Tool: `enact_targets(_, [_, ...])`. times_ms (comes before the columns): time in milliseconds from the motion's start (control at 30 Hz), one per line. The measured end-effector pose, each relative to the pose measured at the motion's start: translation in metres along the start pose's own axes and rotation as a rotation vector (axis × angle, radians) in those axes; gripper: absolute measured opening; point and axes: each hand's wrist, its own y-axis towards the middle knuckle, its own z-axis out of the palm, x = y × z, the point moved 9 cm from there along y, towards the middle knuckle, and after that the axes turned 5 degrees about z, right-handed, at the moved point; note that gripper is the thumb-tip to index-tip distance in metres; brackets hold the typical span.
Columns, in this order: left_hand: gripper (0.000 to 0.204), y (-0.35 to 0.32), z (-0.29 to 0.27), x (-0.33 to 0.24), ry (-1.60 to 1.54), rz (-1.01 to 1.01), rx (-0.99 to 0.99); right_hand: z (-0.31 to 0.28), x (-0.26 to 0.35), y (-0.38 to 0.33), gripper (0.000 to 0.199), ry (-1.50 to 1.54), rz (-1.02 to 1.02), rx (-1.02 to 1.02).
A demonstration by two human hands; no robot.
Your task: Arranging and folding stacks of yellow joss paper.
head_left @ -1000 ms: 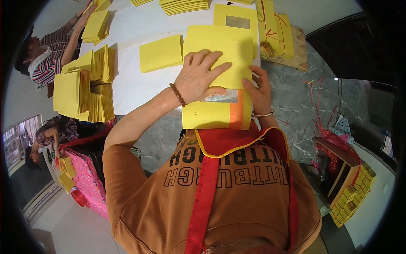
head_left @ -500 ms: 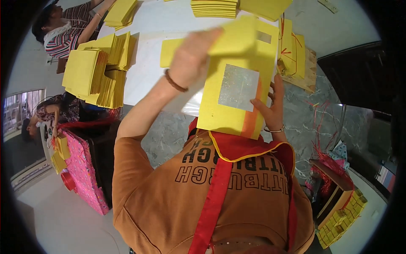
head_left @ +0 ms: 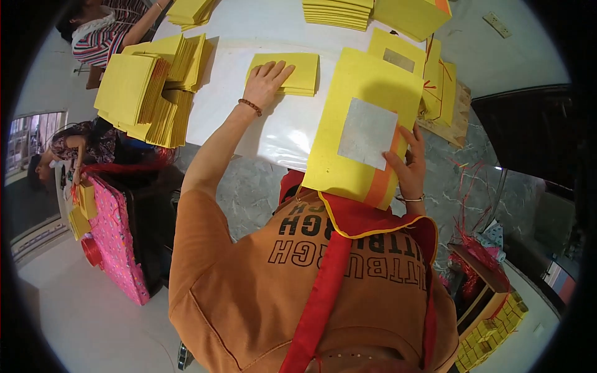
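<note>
My left hand (head_left: 265,82) lies with its fingers stretched out on a small folded stack of yellow paper (head_left: 303,69) on the white table. Close to my body, a stack of large yellow paper sheets (head_left: 328,152) leans over the table's near edge. Its top sheet carries a silver square (head_left: 367,133) and an orange stripe along the right side. My right hand (head_left: 411,163) grips the right edge of these sheets, thumb on top and the other fingers partly hidden at the edge.
Piles of folded yellow paper (head_left: 134,90) stand at the table's left. More stacks (head_left: 337,13) lie along the far side. Tied yellow bundles (head_left: 440,93) rest on a wooden board at right. Another person (head_left: 102,34) works at far left; a pink patterned surface (head_left: 115,242) is below.
My left hand has moved from the top of the large sheets, where it was blurred, onto the folded yellow paper at left. My right hand keeps its hold on the sheets' edge.
</note>
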Motion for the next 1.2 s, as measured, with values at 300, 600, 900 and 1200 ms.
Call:
enact_targets(300, [0.066, -0.010, 0.036, -0.002, -0.021, -0.010, 0.372, 0.000, -0.002, -0.001, 0.055, 0.017, 0.000, -0.014])
enact_targets(600, [0.077, -0.015, 0.043, 0.014, -0.483, -0.186, 0.519, -0.002, 0.008, -0.001, 0.055, -0.059, -0.006, -0.013])
enact_targets(900, [0.042, 0.040, -0.090, -0.034, -0.565, 0.022, -0.104, -0.008, 0.002, 0.000, 0.053, -0.117, 0.007, -0.060])
enact_targets(1200, [0.046, 0.007, -0.094, -0.099, -1.071, -0.385, 0.221, -0.011, 0.009, -0.008, 0.054, -0.098, -0.036, -0.067])
